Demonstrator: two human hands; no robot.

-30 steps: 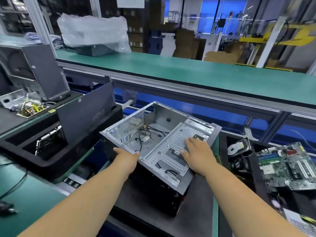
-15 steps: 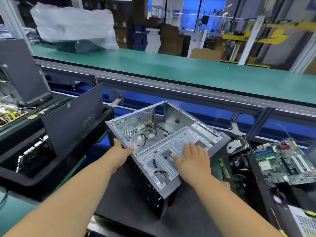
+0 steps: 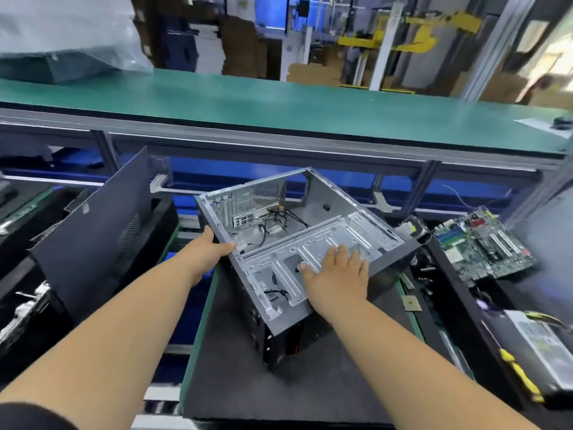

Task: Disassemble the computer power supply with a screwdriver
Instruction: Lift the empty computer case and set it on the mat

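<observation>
An open grey metal computer case [image 3: 313, 206] stands tilted on a dark mat [image 3: 304, 377], its open side up, with loose black cables inside. My left hand [image 3: 208, 248] grips the case's left rim, thumb over the edge. My right hand [image 3: 336, 273] lies flat with straight fingers on the silver drive bracket near the case's front. A grey power supply [image 3: 541, 342] with yellow and black wires lies at the lower right. No screwdriver is visible.
A dark side panel [image 3: 102, 231] leans in a black tray on the left. A green motherboard [image 3: 483, 243] lies to the right of the case. A long green conveyor belt [image 3: 279, 107] runs across behind, with a plastic-wrapped unit [image 3: 62, 41] at its far left.
The case has swung round and slid toward the middle of the mat with both hands on it. The view has shifted right, bringing the power supply into sight.
</observation>
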